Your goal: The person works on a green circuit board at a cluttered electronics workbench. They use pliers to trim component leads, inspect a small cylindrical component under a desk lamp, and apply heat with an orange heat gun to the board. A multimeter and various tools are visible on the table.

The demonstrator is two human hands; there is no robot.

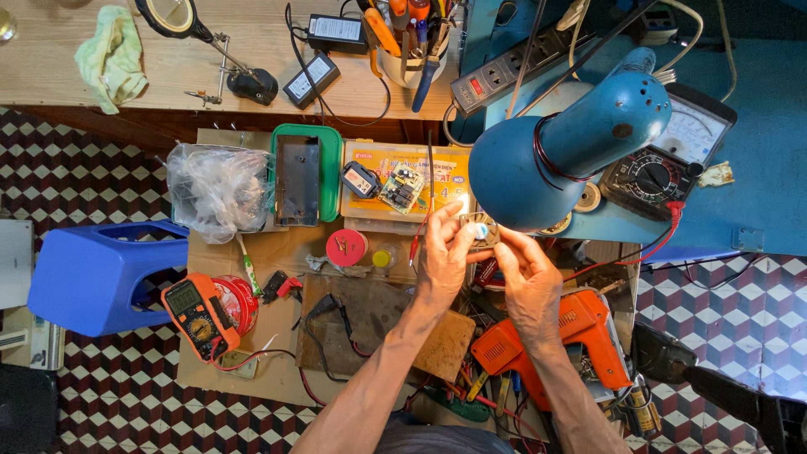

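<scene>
My left hand and my right hand meet under the blue desk lamp, and both grip a small round part with a white and blue centre. A red wire hangs beside my left fingers. Below my right wrist lies an orange soldering gun. A worn wooden board sits under my left forearm.
An orange multimeter rests on a red tin at the left, next to a blue plastic stool. A green tray, a plastic bag, a yellow box with a circuit board and an analogue meter lie further back.
</scene>
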